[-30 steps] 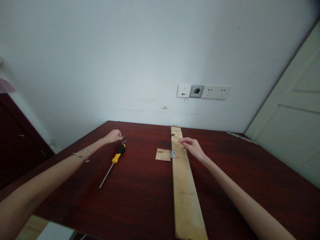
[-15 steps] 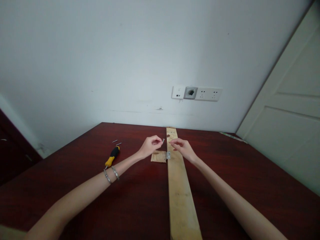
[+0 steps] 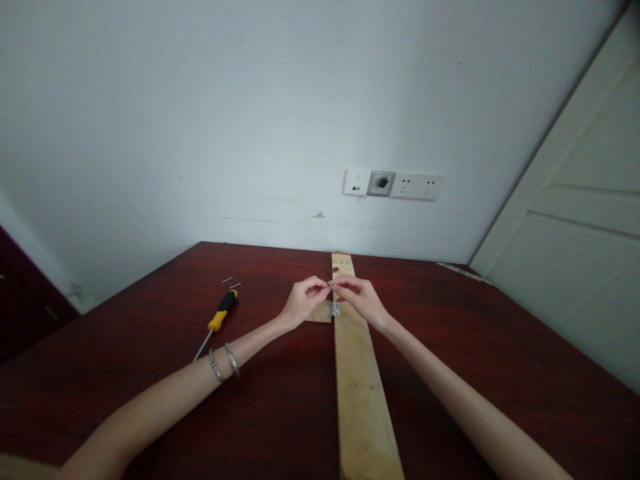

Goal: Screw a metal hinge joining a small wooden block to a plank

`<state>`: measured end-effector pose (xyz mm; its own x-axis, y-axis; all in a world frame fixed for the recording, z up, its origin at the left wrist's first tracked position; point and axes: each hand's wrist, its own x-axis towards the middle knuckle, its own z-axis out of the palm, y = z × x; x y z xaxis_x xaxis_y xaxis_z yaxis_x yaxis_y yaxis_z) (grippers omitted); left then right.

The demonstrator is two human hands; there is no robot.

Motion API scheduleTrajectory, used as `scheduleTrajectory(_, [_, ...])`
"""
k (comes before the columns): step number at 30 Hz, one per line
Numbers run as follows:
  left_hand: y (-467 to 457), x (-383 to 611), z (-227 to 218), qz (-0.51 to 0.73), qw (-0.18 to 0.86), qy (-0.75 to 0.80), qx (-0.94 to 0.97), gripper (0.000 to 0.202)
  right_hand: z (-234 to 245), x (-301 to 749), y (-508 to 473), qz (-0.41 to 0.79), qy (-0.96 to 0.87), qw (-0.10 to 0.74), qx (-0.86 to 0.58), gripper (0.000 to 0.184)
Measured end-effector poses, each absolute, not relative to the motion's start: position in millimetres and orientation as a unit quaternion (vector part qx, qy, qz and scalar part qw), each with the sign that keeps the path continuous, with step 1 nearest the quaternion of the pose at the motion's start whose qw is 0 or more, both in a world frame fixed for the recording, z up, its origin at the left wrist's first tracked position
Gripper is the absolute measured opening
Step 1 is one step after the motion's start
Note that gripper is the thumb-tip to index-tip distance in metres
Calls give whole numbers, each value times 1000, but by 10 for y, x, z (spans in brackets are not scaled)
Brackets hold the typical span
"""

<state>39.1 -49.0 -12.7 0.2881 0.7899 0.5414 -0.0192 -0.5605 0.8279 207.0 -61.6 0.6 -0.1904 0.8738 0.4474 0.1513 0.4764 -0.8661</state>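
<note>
My left hand (image 3: 303,301) and my right hand (image 3: 361,298) meet fingertip to fingertip above a long wooden board (image 3: 360,380). Between them is a small screw (image 3: 330,285), pinched by the fingers of both hands and partly covered by them. Just below the fingertips, a metal hinge (image 3: 335,309) lies at the board's left edge. It spans the board and a short wooden piece (image 3: 320,313), which my left hand partly hides.
Left of my hands lies a screwdriver (image 3: 223,310) with a black and yellow handle, its shaft running toward my left forearm. Two screws (image 3: 231,283) rest beyond it on the dark red table (image 3: 260,413). A wall with sockets (image 3: 414,187) stands behind.
My right hand has closed in on the screw that my left hand held, and both hands now touch it. My left forearm has shifted, uncovering more of the screwdriver's shaft.
</note>
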Motion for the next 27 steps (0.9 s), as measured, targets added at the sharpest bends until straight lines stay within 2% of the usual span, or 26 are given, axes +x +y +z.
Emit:
scheduleTrajectory(6, [-488,387,-160,512,391,258,720,19,-7,2078,-603,337,-701,511,-366,19])
scheduleTrajectory(13, [-355,323,-179,495,399,301,711,24,-152,2194,-493,344,-681,484,-429,22])
scheduleTrajectory(20, [-230,202,-147,508,394,330,691,26,-384,2334,-387,317,-712,413,-470,22])
scheduleTrajectory(27, [-231,169,-123,511,389,340,687,26,-427,2370,-372,340,-724,364,-477,22])
